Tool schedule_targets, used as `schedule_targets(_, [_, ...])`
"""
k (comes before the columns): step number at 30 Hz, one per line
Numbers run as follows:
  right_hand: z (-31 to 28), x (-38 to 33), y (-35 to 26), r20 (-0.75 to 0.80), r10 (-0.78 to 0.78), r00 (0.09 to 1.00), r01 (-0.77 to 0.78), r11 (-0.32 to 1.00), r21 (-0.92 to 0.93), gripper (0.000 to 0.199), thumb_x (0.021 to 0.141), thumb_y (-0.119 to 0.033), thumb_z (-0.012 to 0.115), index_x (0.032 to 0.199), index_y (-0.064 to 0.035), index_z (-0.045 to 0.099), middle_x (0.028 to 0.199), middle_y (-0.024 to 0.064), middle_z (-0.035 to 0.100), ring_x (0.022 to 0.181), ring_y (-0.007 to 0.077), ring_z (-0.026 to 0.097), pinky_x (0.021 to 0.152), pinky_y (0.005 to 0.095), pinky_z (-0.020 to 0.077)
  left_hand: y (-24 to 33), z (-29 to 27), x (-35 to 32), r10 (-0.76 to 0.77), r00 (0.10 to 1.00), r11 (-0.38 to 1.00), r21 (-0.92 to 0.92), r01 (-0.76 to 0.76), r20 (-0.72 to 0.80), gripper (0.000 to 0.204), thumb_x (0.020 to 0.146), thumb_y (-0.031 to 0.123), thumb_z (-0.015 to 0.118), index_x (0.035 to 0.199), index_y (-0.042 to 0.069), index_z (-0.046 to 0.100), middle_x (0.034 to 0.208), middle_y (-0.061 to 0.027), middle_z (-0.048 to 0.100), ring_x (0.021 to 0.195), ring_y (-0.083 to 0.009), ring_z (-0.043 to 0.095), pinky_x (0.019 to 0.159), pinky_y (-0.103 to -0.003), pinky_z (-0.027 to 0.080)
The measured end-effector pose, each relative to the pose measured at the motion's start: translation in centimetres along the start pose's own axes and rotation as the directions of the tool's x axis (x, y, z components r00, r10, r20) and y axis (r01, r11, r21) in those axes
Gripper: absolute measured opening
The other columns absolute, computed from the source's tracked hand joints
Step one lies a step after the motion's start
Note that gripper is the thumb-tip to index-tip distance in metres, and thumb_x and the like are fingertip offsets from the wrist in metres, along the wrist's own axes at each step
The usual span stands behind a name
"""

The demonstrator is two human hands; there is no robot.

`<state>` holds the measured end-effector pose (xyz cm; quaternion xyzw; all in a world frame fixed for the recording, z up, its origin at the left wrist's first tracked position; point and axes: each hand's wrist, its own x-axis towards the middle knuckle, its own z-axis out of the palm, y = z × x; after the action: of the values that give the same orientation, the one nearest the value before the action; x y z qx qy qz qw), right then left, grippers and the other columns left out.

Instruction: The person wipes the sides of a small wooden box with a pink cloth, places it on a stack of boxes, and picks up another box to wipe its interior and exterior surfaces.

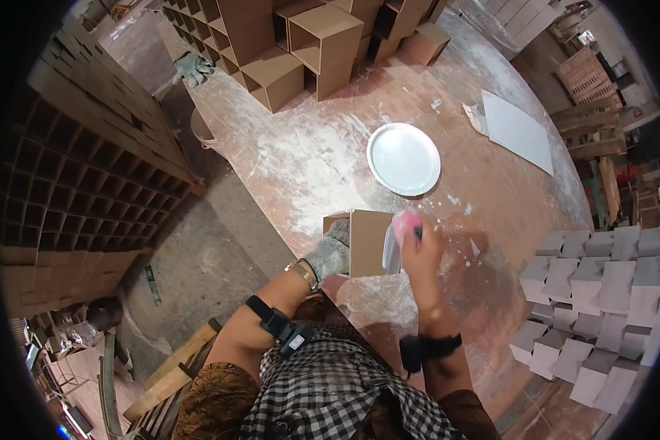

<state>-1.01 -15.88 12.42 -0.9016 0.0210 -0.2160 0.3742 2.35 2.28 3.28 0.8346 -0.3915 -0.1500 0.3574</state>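
- Head view: gloved left hand [331, 249] reached into a brown box [369, 246]; fingers hidden, grip could not be told.
- Box stood on the dusty worktable [293, 165], near its edge.
- Bare right hand [424, 251] closed around a blurred pink object [405, 223] at box's right side.
- Round white dish [403, 160] lay beyond both hands.

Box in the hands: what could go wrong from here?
The box could shift if the gloved left hand at its open side loosens while the right hand works the pink tool by the opposite side.
The dish sits just beyond the box, so a knock might tip it.
White smears on the table might rub off onto the box.
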Motion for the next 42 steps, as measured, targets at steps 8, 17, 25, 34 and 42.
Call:
schedule_targets(8, [-2.1, -2.6, -0.1, 0.159, -0.161, 0.974, 0.163, 0.987, 0.001, 0.031, 0.068, -0.003, 0.057, 0.099, -0.004, 0.061, 0.09, 0.0166, 0.063, 0.079, 0.0336, 0.06, 0.072, 0.0402, 0.0484, 1.4, -1.7, 0.2, -0.075, 0.992, 0.996, 0.063, 0.069, 0.097, 0.052, 0.083, 0.029, 0.06, 0.127, 0.005, 0.044, 0.125, -0.0103, 0.051, 0.111, -0.0202, 0.051, 0.092, -0.03, 0.042])
schedule_targets(17, [-2.3, -3.2, -2.1, 0.293, -0.417, 0.86, 0.375, 0.907, 0.189, 0.043, 0.059, 0.006, 0.047, 0.097, -0.0057, 0.064, 0.089, 0.0139, 0.064, 0.08, 0.0303, 0.061, 0.07, 0.0405, 0.0488, -1.4, 1.8, -1.2, -0.043, 0.995, 0.998, 0.039, 0.046, -0.085, 0.07, 0.072, 0.046, 0.06, 0.128, 0.008, 0.043, 0.126, -0.0173, 0.047, 0.116, -0.0328, 0.044, 0.1, -0.041, 0.033])
schedule_targets(25, [-0.6, 0.5, -1.1, 0.332, -0.198, 0.922, 0.176, 0.98, 0.094, 0.039, 0.062, 0.003, 0.052, 0.097, -0.0066, 0.064, 0.086, 0.0136, 0.064, 0.076, 0.0307, 0.061, 0.071, 0.0403, 0.0482, -0.4, 0.7, -0.6, -0.041, 0.998, 0.994, -0.105, 0.035, -0.053, 0.054, 0.084, 0.027, 0.055, 0.131, 0.005, 0.04, 0.13, -0.0135, 0.044, 0.122, -0.0264, 0.04, 0.104, -0.036, 0.029])
schedule_targets(34, [0.3, 1.8, -1.2, 0.123, -0.216, 0.969, 0.217, 0.976, 0.0, 0.04, 0.061, 0.005, 0.048, 0.097, -0.0066, 0.064, 0.087, 0.0131, 0.064, 0.077, 0.03, 0.062, 0.072, 0.0402, 0.0487, 1.5, -0.4, 0.0, -0.042, 0.997, 0.99, 0.133, 0.05, -0.063, 0.055, 0.084, 0.036, 0.053, 0.129, 0.005, 0.042, 0.131, -0.0144, 0.041, 0.121, -0.029, 0.038, 0.106, -0.038, 0.025])
schedule_targets(42, [-1.4, -2.2, -3.3, 0.28, -0.449, 0.849, 0.366, 0.88, 0.302, 0.038, 0.064, 0.003, 0.05, 0.098, -0.0073, 0.065, 0.087, 0.013, 0.064, 0.076, 0.0296, 0.06, 0.067, 0.0359, 0.0492, -0.6, 1.2, -1.2, -0.138, 0.99, 0.989, 0.055, 0.139, -0.021, 0.063, 0.08, 0.041, 0.057, 0.13, 0.006, 0.041, 0.131, -0.0137, 0.042, 0.122, -0.0281, 0.038, 0.105, -0.037, 0.025])
